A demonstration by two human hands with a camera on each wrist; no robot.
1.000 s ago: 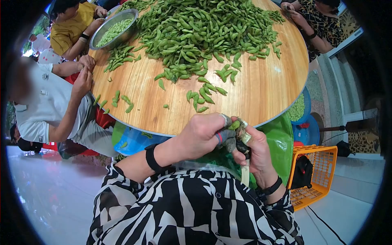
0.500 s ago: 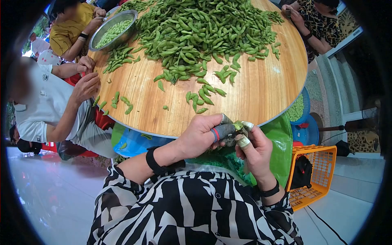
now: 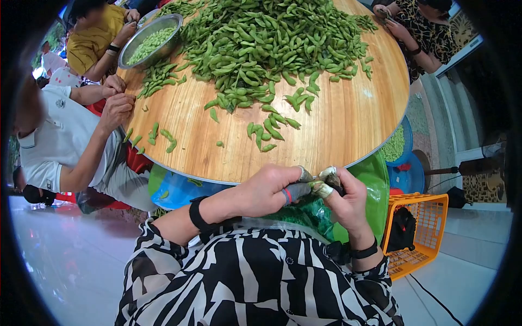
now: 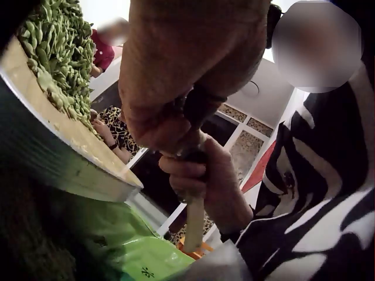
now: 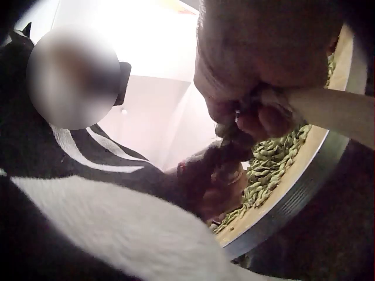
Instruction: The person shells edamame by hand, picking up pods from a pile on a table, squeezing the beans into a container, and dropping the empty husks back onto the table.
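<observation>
My left hand (image 3: 266, 190) and right hand (image 3: 348, 201) meet just off the table's near edge, fingertips together. Dark and pale coverings wrap several fingers; a red band circles one covered left finger. A bit of green pod (image 3: 315, 187) shows between the fingertips, mostly hidden by them. The left hand pinches it from one side, the right thumb and finger from the other. Curled right fingers also grip a pale, strip-like handle (image 4: 193, 225), which sticks out below the fist in the left wrist view. Its other end is hidden in the hand.
A large heap of green soybean pods (image 3: 272, 49) covers the far part of the round wooden table (image 3: 185, 114). A metal bowl (image 3: 175, 27) of shelled beans stands at left. An orange crate (image 3: 416, 233) and blue basins (image 3: 410, 174) sit at right. Other people sit around.
Both hands have come slightly down toward the body. The right thumb and finger, spread apart half a second ago, have closed in against the left fingertips. Less of the green pod shows.
</observation>
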